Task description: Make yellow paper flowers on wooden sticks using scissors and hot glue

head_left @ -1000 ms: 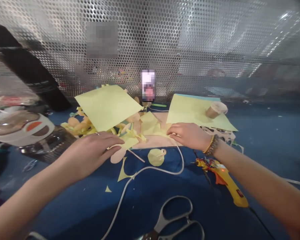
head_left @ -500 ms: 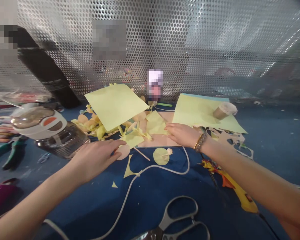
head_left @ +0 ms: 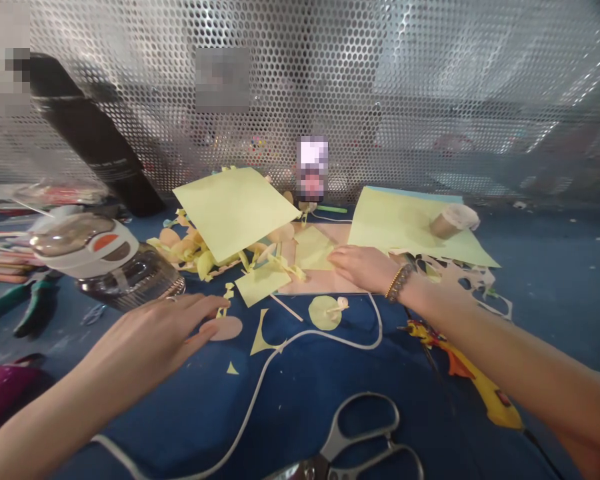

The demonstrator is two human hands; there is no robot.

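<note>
My left hand (head_left: pixel 170 323) is closed on a pale pink paper disc (head_left: pixel 222 329), thumb at its edge and fingers over it. A short yellow paper strip (head_left: pixel 229 291) shows by those fingertips. My right hand (head_left: pixel 363 268) lies with its fingers bent together on the right edge of a yellow paper square (head_left: pixel 313 250), which rests on a pink sheet (head_left: pixel 325 283). Its fingertips are partly hidden. Between the hands lie a smaller yellow paper piece (head_left: pixel 263 281) and a thin pink strip (head_left: pixel 287 307). Nearer to me is a yellow paper disc (head_left: pixel 325 313) with a small curl on it.
Scissors (head_left: pixel 360 437) lie at the front, a white cable (head_left: pixel 260 377) crosses the blue table, and a yellow glue gun (head_left: pixel 497 403) is beneath my right forearm. A clear bottle (head_left: pixel 130 270), pliers (head_left: pixel 30 307), a paper pile (head_left: pixel 200 257) and a phone (head_left: pixel 313 170) stand around.
My left hand has moved left and toward me with the pink disc, away from the small yellow piece, which now shows fully. My right hand stays in place.
</note>
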